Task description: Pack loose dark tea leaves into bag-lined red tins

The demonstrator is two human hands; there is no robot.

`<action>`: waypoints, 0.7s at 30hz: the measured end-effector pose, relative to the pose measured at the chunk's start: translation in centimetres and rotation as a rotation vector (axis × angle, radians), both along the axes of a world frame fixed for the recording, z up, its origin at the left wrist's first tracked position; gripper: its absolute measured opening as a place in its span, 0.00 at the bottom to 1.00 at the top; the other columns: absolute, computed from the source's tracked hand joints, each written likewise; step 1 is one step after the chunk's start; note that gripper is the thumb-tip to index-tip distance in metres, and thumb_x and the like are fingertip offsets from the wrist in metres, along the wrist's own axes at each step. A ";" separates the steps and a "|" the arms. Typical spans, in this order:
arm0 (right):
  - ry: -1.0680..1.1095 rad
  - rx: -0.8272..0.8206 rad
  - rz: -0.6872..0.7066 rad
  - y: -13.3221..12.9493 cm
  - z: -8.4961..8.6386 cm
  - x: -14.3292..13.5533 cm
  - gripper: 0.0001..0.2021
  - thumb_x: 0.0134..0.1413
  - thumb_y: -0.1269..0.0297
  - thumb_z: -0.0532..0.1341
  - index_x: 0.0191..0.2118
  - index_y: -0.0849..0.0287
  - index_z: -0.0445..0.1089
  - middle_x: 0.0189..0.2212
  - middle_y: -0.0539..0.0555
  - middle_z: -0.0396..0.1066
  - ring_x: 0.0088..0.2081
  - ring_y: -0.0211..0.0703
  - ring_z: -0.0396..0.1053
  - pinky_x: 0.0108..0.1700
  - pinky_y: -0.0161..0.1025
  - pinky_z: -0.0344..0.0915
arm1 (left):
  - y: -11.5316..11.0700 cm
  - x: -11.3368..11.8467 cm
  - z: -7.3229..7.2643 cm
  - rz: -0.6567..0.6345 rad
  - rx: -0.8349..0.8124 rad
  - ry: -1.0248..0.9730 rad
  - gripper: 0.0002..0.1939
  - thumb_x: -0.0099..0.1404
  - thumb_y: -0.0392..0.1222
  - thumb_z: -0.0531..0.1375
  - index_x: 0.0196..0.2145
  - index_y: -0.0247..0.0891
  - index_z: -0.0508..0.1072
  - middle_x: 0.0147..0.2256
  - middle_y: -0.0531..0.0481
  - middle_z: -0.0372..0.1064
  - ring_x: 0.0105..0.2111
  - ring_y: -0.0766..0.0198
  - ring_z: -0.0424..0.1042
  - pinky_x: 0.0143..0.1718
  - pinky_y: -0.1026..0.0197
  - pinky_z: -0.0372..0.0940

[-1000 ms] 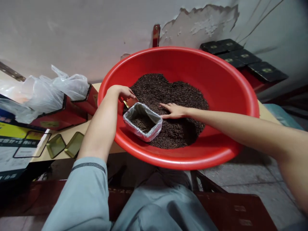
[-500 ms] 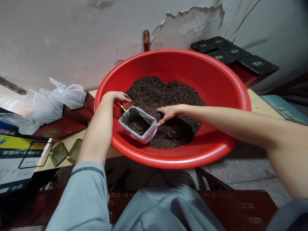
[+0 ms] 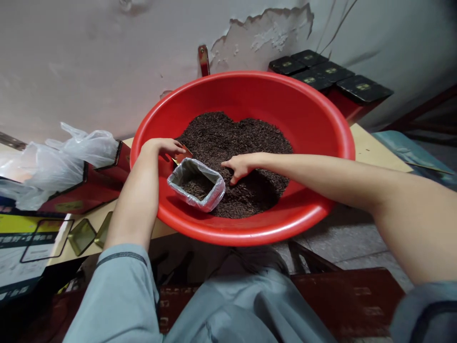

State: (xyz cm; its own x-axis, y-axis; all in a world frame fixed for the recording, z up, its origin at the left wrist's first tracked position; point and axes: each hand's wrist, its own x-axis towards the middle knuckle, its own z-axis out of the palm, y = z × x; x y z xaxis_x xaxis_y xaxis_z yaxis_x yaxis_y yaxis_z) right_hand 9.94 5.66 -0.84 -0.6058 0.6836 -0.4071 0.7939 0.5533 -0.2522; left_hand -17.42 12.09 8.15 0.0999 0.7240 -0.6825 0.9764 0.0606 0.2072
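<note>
Filling is in hand. A large red basin [image 3: 314, 114] sits on the table [image 3: 371, 147] and holds a heap of dark loose tea leaves [image 3: 232, 138]. A small rectangular tin lined with a clear plastic bag [image 3: 196, 183] rests tilted inside the basin, at the near-left edge of the heap, with a shallow layer of leaves in its bottom.

The left hand [image 3: 162, 146] grips the tin's far-left corner; its fingers are curled closed on the rim, thumb side hidden. The right hand [image 3: 240, 166] lies on the leaves just beside the tin's right edge, fingers loosely cupped and bent into the heap; whether it has leaves gathered beneath the palm cannot be told.

Judgement: the tin is well short of full. The next move calls for drawing leaves over the bag's rim while the other hand keeps the tin steady and the liner open.

To the left stand red boxes [image 3: 89, 188] with crumpled plastic bags [image 3: 67, 155] and two flat gold lids [image 3: 82, 236]. Dark tins [image 3: 332, 76] are stacked behind the basin.
</note>
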 end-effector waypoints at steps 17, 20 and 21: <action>0.235 0.189 -0.176 0.8 5.6 1.4 0.25 0.50 0.58 0.67 0.54 0.58 0.75 0.38 0.54 0.78 0.39 0.49 0.72 0.42 0.40 0.64 | 0.5 -0.4 -0.3 -0.028 0.005 -0.047 0.31 0.73 0.51 0.60 0.70 0.44 0.66 0.67 0.39 0.68 0.57 0.50 0.76 0.49 0.59 0.76; 0.475 0.230 -0.219 0.3 6.9 1.6 0.21 0.46 0.58 0.66 0.48 0.59 0.75 0.38 0.53 0.77 0.39 0.47 0.70 0.45 0.40 0.64 | 0.7 -0.5 -0.5 -0.021 0.015 -0.035 0.30 0.74 0.50 0.57 0.70 0.42 0.66 0.67 0.38 0.67 0.58 0.50 0.75 0.48 0.60 0.75; 0.545 0.241 -0.226 -0.1 7.4 1.6 0.20 0.45 0.58 0.67 0.46 0.59 0.75 0.38 0.52 0.76 0.39 0.46 0.69 0.45 0.40 0.64 | 0.8 -0.5 -0.6 -0.022 0.018 -0.035 0.30 0.74 0.50 0.57 0.70 0.42 0.66 0.67 0.38 0.68 0.58 0.50 0.75 0.47 0.60 0.75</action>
State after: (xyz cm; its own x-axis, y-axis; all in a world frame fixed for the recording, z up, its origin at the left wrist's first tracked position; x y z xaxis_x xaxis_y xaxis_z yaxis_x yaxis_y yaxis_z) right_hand 11.50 5.58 6.56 -0.5128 0.8526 0.1003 0.6906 0.4791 -0.5418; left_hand -17.96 12.87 7.59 0.1394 0.7332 -0.6656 0.9697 0.0351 0.2417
